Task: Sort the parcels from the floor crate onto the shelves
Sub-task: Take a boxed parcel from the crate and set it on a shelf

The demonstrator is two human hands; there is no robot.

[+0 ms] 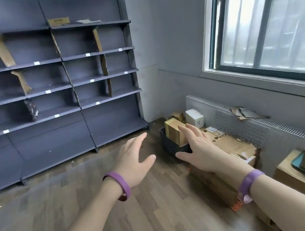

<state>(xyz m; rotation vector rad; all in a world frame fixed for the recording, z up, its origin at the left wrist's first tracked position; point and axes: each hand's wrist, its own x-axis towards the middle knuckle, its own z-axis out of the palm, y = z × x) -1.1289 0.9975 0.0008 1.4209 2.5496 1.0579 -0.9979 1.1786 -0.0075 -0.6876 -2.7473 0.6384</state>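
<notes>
Fingers on both hands are spread wide and hold nothing. The left hand (134,157) and the right hand (197,144) are stretched out with palms down, facing the black crate (170,146) on the floor by the wall.

A brown box (173,133) stands up out of the crate, with its long side going up and down. It lies just ahead of the fingers and a bit to the right, so the right hand is the nearer one. The left hand is off to the left of the crate, with bare floor under it. To pick up the box, the hands would likely need to come in from both sides.

The right hand's fingers cover the box's right side, so it is not clear if they touch it or just float in front. The inside of the crate is hidden too, so there may or may not be more parcels in it.

A white parcel (194,118) sits behind the crate, and flat cardboard (233,147) lies to its right. The shelves (116,94) are well apart, off to the left.
</notes>
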